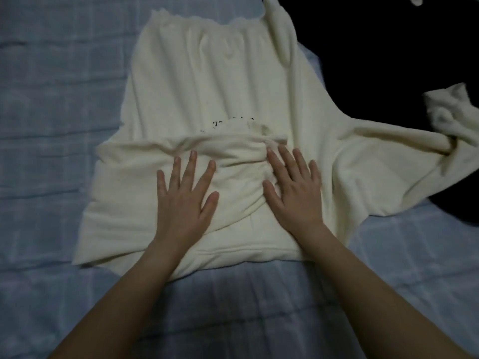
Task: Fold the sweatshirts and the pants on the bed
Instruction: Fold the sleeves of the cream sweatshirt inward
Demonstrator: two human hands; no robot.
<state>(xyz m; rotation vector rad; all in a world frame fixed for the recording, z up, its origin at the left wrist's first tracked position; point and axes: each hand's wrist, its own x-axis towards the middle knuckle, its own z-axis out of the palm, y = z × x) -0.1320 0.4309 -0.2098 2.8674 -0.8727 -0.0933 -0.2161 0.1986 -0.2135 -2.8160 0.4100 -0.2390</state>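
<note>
Both hands lie flat with fingers spread on a cream sweatshirt (207,99) spread over the blue bed (51,125): left hand (185,195) and right hand (294,187) press a sleeve folded across its near part. Beyond, a black garment (375,47) lies at far right, under the other sleeve.

One wide-angle camera, worn on the head, is looking forward and steeply down at the bed (46,141) from close above. The left hand (185,193) and right hand (293,190) are reaching in from the bottom edge, and the cream sweatshirt (207,86) is filling the view's middle.
</note>
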